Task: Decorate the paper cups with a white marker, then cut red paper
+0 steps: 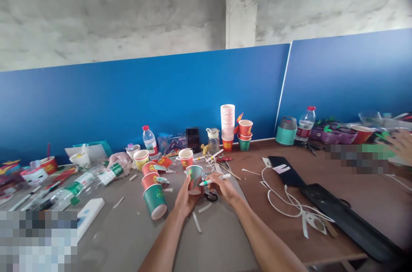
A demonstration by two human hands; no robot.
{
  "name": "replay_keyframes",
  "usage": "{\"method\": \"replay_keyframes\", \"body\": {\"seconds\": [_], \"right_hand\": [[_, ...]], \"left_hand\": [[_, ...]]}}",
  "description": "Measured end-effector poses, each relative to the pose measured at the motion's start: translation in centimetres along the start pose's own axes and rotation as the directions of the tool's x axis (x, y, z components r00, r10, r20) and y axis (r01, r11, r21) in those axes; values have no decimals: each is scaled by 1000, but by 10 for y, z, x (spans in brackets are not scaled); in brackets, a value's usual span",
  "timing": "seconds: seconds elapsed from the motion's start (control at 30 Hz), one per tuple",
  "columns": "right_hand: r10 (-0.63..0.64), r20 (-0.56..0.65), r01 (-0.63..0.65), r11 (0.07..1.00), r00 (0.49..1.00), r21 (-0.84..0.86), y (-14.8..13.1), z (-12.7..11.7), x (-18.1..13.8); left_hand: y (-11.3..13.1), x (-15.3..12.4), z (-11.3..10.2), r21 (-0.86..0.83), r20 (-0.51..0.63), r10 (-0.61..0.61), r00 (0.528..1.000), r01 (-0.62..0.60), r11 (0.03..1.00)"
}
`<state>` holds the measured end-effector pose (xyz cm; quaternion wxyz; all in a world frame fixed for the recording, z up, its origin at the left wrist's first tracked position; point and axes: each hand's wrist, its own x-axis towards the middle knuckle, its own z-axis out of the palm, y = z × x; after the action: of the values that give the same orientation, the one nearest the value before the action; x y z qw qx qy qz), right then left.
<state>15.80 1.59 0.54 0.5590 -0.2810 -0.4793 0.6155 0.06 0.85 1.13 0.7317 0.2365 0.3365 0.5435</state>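
My left hand (pixel 184 199) is wrapped round a green and red paper cup (pixel 195 177), held upright above the grey table (pixel 128 237). Between the fingers of my right hand (pixel 222 187) is a white marker pen (pixel 219 179) with a green end, which points at the cup's right side. Whether its tip touches the cup I cannot tell. Black-handled scissors (pixel 210 196) lie partly hidden behind my right hand. Left of the cup, a row of paper cups (pixel 155 203) lies on its side. Another red cup (pixel 186 159) stands just behind.
A tall stack of cups (pixel 228 122), a glass jar (pixel 213 141) and a water bottle (pixel 149 141) line the blue partition (pixel 161 96). Paper strips (pixel 197 222) litter the table. White cables (pixel 286 207) and a black case (pixel 341 216) lie right. Another person's hand (pixel 401 145) shows far right.
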Motion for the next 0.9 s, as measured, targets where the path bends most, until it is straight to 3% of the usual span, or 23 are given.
{"method": "replay_keyframes", "body": {"seconds": [0.43,0.9], "right_hand": [[-30,-49,28,999,998,-40,2,-5,3],[29,-37,-32,996,999,-78,4,2,-1]], "left_hand": [[-1,3,2,30,-33,3,999,-2,1000],[-3,0,5,6,48,19,999,-19,1000]]}}
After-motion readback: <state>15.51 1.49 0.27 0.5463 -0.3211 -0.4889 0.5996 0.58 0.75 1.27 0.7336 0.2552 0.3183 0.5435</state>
